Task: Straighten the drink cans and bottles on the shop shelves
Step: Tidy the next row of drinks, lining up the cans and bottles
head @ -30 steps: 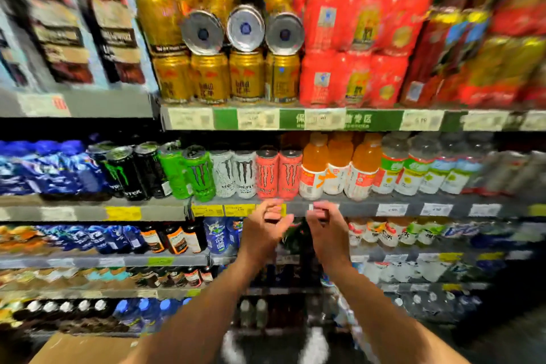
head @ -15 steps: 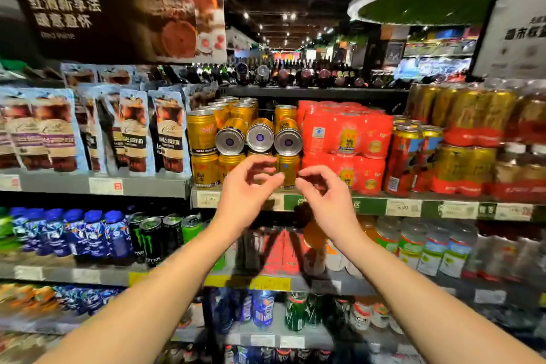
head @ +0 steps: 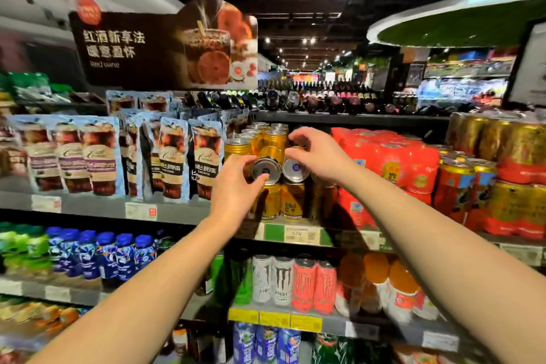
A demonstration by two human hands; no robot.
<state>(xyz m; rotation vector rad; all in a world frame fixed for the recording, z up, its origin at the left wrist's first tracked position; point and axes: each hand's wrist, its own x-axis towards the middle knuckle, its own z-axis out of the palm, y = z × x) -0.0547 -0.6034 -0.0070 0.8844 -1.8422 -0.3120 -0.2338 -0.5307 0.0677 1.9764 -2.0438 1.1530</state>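
Both hands have come up from the lower energy-drink shelf to the gold-can shelf point(head: 292, 233). Left hand point(head: 236, 189): fingers curled around the rim of a gold can lying on its side point(head: 266, 170). Right hand point(head: 317, 156): fingers curled over the neighbouring tipped can point(head: 295, 169), thumb at its edge; firm grip unclear. Both cans lie atop upright gold cans point(head: 291, 201). Judgement: attention has shifted to righting these toppled cans.
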